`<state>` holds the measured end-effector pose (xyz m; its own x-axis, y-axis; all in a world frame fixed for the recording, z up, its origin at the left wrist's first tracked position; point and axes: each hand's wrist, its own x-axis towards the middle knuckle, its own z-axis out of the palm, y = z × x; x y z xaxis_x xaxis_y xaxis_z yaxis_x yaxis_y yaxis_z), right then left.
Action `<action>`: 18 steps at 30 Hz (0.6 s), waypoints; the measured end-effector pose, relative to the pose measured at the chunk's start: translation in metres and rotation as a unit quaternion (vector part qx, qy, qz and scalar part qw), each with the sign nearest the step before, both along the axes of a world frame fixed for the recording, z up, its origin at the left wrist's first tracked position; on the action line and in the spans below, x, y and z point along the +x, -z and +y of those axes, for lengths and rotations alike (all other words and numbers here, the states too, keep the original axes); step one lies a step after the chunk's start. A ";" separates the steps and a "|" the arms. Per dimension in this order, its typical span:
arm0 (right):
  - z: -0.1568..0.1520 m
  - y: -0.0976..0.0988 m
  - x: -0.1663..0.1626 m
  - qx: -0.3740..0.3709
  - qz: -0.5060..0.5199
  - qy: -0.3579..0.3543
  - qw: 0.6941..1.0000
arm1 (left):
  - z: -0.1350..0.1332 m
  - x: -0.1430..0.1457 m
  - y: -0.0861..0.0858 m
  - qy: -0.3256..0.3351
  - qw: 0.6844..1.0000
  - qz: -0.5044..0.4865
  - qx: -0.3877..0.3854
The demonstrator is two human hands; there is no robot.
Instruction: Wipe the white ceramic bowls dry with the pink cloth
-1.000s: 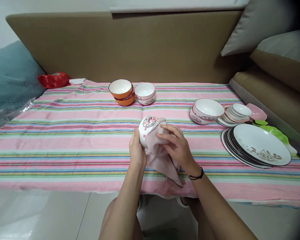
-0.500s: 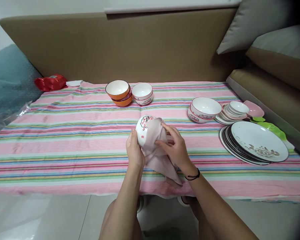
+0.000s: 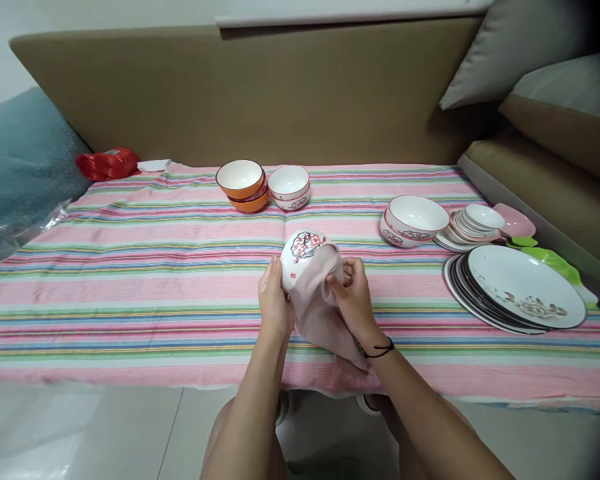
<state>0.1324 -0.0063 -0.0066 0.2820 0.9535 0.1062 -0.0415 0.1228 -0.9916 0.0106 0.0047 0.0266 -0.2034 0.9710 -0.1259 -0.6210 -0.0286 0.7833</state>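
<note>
Head view: left hand [image 3: 274,300] cups a painted bowl [image 3: 303,250] above the striped cover [image 3: 130,267], right hand [image 3: 353,300] pinching a pink cloth [image 3: 317,313] seemingly pressed against it; best gripped firmly and turned slowly while wiping.

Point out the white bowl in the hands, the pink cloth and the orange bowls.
white bowl [image 3: 304,250], head view, on its red-patterned outer wall.
pink cloth [image 3: 320,313], head view, on the fold hanging below the bowl.
orange bowls [image 3: 239,176], head view, on the top bowl's white inside.
</note>
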 end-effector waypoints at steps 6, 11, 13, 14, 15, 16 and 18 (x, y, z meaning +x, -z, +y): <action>0.005 0.008 0.002 -0.023 0.029 0.017 0.999 | 0.002 -0.004 0.003 0.013 1.000 -0.009 -0.019; 0.006 0.005 0.001 -0.002 0.097 -0.015 0.995 | 0.005 -0.005 0.002 0.004 0.998 -0.034 -0.051; 0.007 0.001 0.002 -0.005 0.108 -0.041 0.993 | 0.005 -0.007 0.001 0.006 0.997 -0.047 -0.064; 0.007 -0.001 0.003 -0.010 0.112 -0.057 0.992 | 0.006 -0.008 0.001 0.009 0.996 -0.052 -0.067; 0.007 -0.003 0.004 -0.015 0.114 -0.072 0.991 | 0.006 -0.009 0.001 0.012 0.996 -0.056 -0.069; 0.007 -0.005 0.006 -0.018 0.114 -0.086 0.990 | 0.006 -0.010 0.001 0.015 0.996 -0.058 -0.071; 0.007 -0.008 0.009 -0.026 0.110 -0.111 0.987 | 0.007 -0.011 0.002 0.014 0.996 -0.056 -0.070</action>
